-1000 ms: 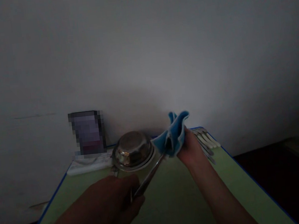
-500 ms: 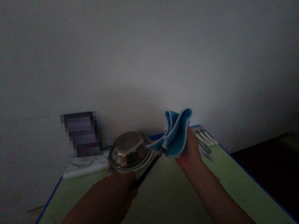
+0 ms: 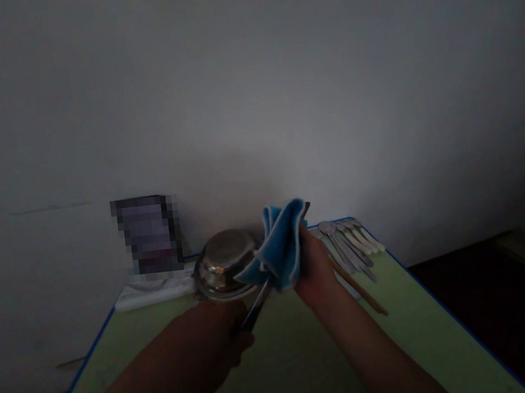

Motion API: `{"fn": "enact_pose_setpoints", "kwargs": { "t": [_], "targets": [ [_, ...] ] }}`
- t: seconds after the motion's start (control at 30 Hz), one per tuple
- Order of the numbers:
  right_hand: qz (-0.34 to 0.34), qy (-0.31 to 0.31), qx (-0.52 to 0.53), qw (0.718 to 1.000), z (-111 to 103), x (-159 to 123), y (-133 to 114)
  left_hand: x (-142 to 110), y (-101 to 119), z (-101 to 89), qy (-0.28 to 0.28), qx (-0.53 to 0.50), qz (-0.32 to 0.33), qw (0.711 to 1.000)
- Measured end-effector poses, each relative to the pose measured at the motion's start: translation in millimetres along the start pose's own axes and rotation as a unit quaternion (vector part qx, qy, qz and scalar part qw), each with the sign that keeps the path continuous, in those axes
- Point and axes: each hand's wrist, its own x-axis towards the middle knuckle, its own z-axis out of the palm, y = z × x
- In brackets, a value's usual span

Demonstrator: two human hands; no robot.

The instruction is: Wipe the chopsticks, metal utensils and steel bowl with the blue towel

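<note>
In the head view, my left hand (image 3: 226, 325) is closed round the handle of a dark-handled metal utensil (image 3: 258, 302). Its narrow metal part slants up and to the right into a blue cloth (image 3: 283, 247) with pale edges. My right hand (image 3: 315, 263) grips the folded cloth around the utensil, and a dark tip sticks out beyond it. Because the cloth covers most of the utensil, I cannot tell its exact kind. Just behind my left hand, an upturned shiny metal bowl (image 3: 226, 256) rests on other round metal ware.
Several spoons (image 3: 342, 244) and other cutlery, some white-handled, lie at the back right of the green table (image 3: 298, 361). Near them is a brown wooden stick (image 3: 361, 289). A blurred-out dark upright object (image 3: 147, 233) stands back left by a white item (image 3: 155, 292). A wall rises behind.
My right hand and the cloth have moved left and slightly down along the utensil, nearer my left hand. The utensil's far tip and more of the cutlery now show.
</note>
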Motion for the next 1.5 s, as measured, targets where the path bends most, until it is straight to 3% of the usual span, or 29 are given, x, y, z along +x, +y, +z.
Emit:
{"fn": "enact_pose_setpoints", "kwargs": {
  "t": [0.1,0.33,0.67,1.13,1.5],
  "targets": [
    [0.038,0.049,0.025,0.998,2.1,2.8,-12.5,-0.5,-9.0,-3.0,-0.010,0.016,-0.004,1.000],
    [0.004,0.054,0.034,0.998,8.0,3.1,-34.8,-0.8,-15.0,-9.2,0.007,0.044,0.024,0.999],
    [-0.072,0.043,0.000,0.997,2.9,0.0,-15.0,12.7,-25.5,2.8,0.049,0.061,0.008,0.997],
    [-0.008,0.047,-0.025,0.999,6.2,-5.9,-6.0,7.0,-13.3,2.2,0.028,0.064,0.004,0.998],
    [0.002,0.046,-0.015,0.999,2.6,-2.2,-3.0,1.4,-2.8,-1.2,0.027,0.050,0.025,0.998]
  ]
}}
